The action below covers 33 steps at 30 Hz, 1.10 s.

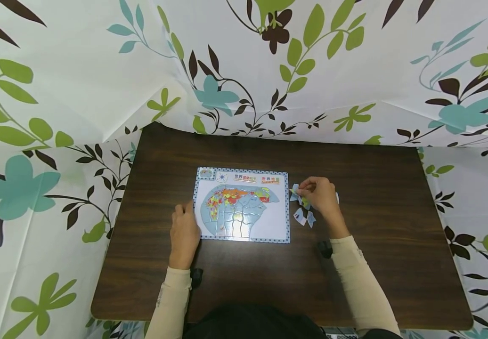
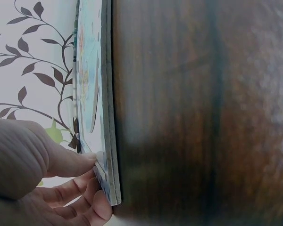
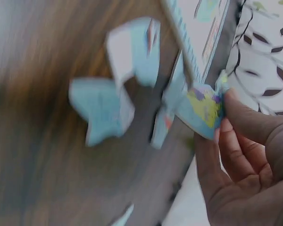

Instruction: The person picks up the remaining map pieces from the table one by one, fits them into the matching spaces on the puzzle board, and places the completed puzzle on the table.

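A world-map jigsaw puzzle board (image 1: 271, 223) lies on the table, its map partly filled and its right part bare white. My left hand (image 1: 184, 235) holds the board's left edge; in the left wrist view, the thumb (image 2: 73, 162) lies on the rim and the fingers curl against the side. My right hand (image 1: 322, 197), just right of the board, pinches a blue puzzle piece (image 3: 203, 110) with yellow and purple patches between thumb and fingers. Below it in the right wrist view lie loose blue-and-white pieces (image 3: 101, 110), blurred.
The dark brown wooden table (image 1: 388, 263) extends on all sides of the board. Loose puzzle pieces (image 1: 299, 216) sit close to the board's right edge, partly under the right hand. A leaf-patterned white cloth (image 1: 244, 66) rises behind the table.
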Motion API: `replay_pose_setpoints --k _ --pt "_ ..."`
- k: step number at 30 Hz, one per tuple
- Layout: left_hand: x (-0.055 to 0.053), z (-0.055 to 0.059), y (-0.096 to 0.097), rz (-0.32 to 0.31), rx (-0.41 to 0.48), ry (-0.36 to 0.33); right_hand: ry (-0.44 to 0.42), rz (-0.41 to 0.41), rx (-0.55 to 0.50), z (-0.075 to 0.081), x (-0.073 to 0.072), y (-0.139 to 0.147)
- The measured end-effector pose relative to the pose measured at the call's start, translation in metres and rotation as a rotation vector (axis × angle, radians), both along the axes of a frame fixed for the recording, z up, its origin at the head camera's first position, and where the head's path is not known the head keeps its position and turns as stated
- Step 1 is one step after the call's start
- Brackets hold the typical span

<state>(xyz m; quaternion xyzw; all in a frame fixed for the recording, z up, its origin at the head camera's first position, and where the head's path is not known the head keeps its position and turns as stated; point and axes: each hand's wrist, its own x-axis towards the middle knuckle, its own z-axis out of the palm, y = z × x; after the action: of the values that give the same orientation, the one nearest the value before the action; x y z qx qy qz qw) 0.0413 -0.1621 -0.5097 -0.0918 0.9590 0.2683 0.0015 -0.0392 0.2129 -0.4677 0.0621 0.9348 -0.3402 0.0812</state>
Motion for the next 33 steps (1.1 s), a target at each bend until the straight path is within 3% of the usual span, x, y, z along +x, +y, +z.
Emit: replay_pose_setpoints --k 11,17,25,33 --pt "-0.001 -0.001 0.0 0.001 -0.012 -0.007 -0.067 -0.001 -0.128 -0.016 0.009 -0.048" --pt "0.0 -0.001 0.0 0.001 -0.003 -0.022 -0.028 0.057 -0.06 -0.025 0.016 -0.064" --pt "0.0 0.0 0.0 0.002 0.0 -0.014 0.04 0.067 0.012 -0.03 0.023 -0.076" --pt "0.0 0.001 0.0 0.001 0.004 -0.013 0.016 0.061 0.071 -0.032 0.027 -0.081"
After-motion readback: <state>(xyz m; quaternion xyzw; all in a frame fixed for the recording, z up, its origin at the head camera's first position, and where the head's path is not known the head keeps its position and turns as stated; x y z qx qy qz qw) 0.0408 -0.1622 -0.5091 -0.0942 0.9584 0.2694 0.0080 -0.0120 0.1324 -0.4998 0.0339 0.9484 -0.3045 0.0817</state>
